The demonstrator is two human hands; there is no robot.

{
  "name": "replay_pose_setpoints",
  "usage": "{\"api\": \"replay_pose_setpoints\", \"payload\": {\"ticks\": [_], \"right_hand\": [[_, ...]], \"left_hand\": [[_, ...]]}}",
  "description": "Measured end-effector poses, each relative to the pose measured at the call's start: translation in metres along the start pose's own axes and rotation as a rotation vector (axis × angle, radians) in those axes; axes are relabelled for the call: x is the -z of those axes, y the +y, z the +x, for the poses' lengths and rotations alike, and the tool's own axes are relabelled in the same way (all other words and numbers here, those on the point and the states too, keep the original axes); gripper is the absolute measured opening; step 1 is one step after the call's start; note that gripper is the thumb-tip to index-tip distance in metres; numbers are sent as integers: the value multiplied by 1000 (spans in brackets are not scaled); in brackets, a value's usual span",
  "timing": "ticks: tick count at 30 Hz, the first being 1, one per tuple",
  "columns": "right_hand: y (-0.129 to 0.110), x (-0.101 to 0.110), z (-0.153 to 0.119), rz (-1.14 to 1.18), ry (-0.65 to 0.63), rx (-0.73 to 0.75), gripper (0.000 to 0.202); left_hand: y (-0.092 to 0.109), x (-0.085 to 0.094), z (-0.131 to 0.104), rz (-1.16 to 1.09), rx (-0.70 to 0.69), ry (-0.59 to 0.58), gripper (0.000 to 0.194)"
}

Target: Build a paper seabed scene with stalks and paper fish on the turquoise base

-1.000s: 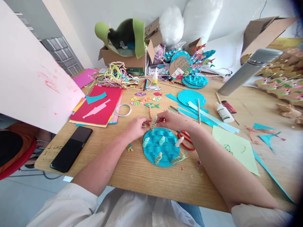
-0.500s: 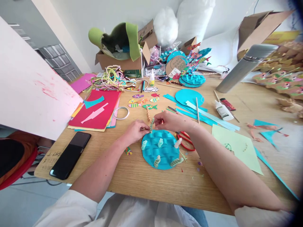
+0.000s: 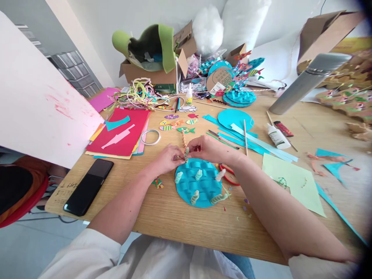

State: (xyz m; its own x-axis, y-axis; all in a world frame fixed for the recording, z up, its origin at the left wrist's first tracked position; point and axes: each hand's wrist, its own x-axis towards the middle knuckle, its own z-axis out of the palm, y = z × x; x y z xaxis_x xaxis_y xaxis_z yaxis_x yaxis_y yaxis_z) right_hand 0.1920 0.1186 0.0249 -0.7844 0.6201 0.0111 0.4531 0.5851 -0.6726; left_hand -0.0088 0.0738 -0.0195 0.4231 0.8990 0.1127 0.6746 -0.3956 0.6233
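A round blue disc of woven paper strips (image 3: pixel 188 186) lies on the table before me. Several pale twisted pipe cleaner coils, such as the front coil (image 3: pixel 194 197), stick up from its surface. At its far left edge another pale green pipe cleaner coil (image 3: pixel 186 154) stands upright. My left hand (image 3: pixel 170 158) is closed, its fingertips pinching near the base of this coil. From the other side, the curled fingers of my right hand (image 3: pixel 205 149) pinch at it too; some fingertips are hidden. Just behind stands an orange twisted coil (image 3: pixel 183 138).
Red-handled scissors (image 3: pixel 231 176) lie partly under my right forearm. Painted fish cutouts (image 3: pixel 186 130), a blue disc (image 3: pixel 235 118) and paper strips lie beyond. A phone (image 3: pixel 88 188) and coloured paper (image 3: pixel 116 143) are left; a glue bottle (image 3: pixel 278 136) and grey flask (image 3: pixel 308 85) are right.
The view has shifted slightly, so everything sits a little further right. Both hands stay at the green coil at the disc's far edge, with only small finger movement.
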Motion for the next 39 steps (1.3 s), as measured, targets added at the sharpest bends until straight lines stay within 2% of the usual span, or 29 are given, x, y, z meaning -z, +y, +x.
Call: {"api": "replay_pose_setpoints", "payload": {"ticks": [6, 15, 22, 24, 30, 36, 39], "right_hand": [[-9, -1, -1, -46, 10, 35, 10], [-8, 1, -1, -37, -23, 33, 19], [-8, -1, -1, -56, -151, 27, 20], [-8, -4, 1, -62, -170, 11, 20], [0, -13, 6, -91, -171, -50, 16], [2, -12, 6, -96, -182, -63, 16], [1, -14, 6, -144, -173, -68, 17]], "left_hand": [[3, 2, 0, 38, 30, -5, 3], [7, 2, 0, 69, 58, -27, 5], [5, 0, -1, 71, 59, -25, 5], [4, -2, -1, 67, 60, -23, 9], [0, -8, -2, 5, 78, 27, 39], [1, -7, -3, -36, 41, 1, 30], [1, -7, -4, -43, 43, -13, 36]]}}
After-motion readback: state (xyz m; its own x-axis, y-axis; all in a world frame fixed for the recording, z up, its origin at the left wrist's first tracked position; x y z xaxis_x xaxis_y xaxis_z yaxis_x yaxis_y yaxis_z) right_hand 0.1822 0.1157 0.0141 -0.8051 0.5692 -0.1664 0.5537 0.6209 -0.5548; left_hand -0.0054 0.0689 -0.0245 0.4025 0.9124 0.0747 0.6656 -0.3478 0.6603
